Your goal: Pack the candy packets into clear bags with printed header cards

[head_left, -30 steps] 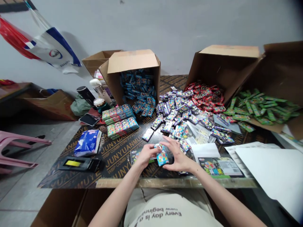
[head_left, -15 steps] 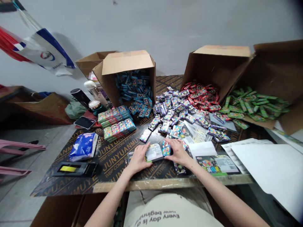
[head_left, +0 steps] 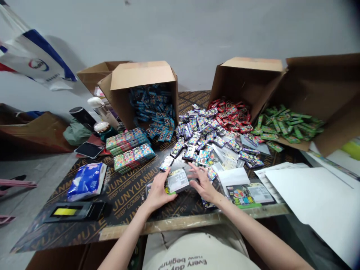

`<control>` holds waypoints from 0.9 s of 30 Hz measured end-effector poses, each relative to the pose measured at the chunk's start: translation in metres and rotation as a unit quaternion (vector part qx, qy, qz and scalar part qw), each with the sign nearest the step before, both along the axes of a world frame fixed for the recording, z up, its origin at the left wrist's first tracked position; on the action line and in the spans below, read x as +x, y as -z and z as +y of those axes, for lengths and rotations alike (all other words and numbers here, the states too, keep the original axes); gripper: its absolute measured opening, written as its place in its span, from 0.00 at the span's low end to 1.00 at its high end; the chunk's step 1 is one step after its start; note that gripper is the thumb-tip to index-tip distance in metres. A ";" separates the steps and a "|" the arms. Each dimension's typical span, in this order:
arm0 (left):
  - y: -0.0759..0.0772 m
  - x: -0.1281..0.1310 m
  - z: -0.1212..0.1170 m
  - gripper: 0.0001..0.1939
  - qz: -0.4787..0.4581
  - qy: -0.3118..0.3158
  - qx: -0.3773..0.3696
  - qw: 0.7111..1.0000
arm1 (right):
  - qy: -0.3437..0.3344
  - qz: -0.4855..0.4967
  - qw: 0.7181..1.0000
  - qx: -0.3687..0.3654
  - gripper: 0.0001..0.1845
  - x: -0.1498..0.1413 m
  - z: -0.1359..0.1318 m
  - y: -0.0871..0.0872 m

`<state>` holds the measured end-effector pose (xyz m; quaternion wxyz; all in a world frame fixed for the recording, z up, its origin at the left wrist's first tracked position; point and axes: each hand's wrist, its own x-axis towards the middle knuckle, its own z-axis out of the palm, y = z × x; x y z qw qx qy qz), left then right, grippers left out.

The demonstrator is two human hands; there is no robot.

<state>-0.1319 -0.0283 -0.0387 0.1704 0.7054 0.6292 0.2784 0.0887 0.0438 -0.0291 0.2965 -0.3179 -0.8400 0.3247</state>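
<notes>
My left hand (head_left: 159, 189) grips the left edge of a small flat packet with a white printed label (head_left: 177, 180), held just above the dark table (head_left: 126, 195). My right hand (head_left: 203, 183) rests beside the packet's right edge with its fingers spread, touching it. Just beyond my hands lies a heap of purple packets (head_left: 205, 135). A green printed card (head_left: 242, 195) lies right of my right hand under a white sheet (head_left: 235, 175).
Three tipped cardboard boxes spill blue packets (head_left: 153, 108), red packets (head_left: 233, 112) and green packets (head_left: 284, 123). Stacked finished packs (head_left: 129, 148), a blue tissue pack (head_left: 87, 180), a black tray (head_left: 74, 212), bottles (head_left: 98, 108) and a phone (head_left: 89, 149) sit left. Large white sheets (head_left: 315, 198) lie right.
The small blue packet that both hands held a second ago has gone out of sight. My left hand now holds the white-labelled packet and my right hand has opened beside it. The view shifted.
</notes>
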 end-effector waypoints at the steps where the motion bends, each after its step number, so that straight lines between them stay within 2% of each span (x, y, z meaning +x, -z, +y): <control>1: 0.001 0.001 0.001 0.49 0.000 0.003 -0.001 1.000 | -0.034 -0.007 0.999 -0.009 0.30 0.000 0.000 0.000; 3: 0.002 0.003 0.002 0.47 0.003 0.005 -0.004 1.000 | -0.049 -0.019 0.999 -0.001 0.28 0.004 0.011 0.000; 4: 0.003 0.003 0.003 0.47 0.008 0.007 -0.008 1.000 | -0.018 -0.023 0.999 0.016 0.27 0.008 0.022 -0.001; 6: 0.005 0.004 0.005 0.46 0.025 0.016 -0.025 0.999 | 0.110 -0.029 0.991 0.067 0.25 0.021 0.056 -0.002; 9: 0.012 0.008 0.009 0.44 0.065 0.040 -0.053 0.996 | 0.309 -0.080 0.942 0.107 0.28 0.049 0.125 -0.004; 12: 0.019 0.016 0.011 0.41 0.098 0.050 -0.058 0.992 | 0.394 -0.125 0.910 0.048 0.36 0.076 0.194 -0.005; 15: 0.026 0.022 0.011 0.40 0.120 0.041 -0.050 0.991 | 0.422 -0.114 0.899 0.017 0.32 0.089 0.245 -0.008; 18: 0.029 0.024 0.009 0.41 0.126 0.033 -0.053 0.990 | 0.436 -0.084 0.896 -0.002 0.29 0.085 0.277 -0.012; 22: 0.030 0.023 0.008 0.43 0.120 0.012 -0.080 0.989 | 0.453 -0.026 0.890 -0.034 0.23 0.069 0.302 -0.016; 27: 0.030 0.024 0.010 0.44 0.111 -0.002 -0.103 0.988 | 0.444 0.055 0.890 -0.090 0.16 0.063 0.313 -0.025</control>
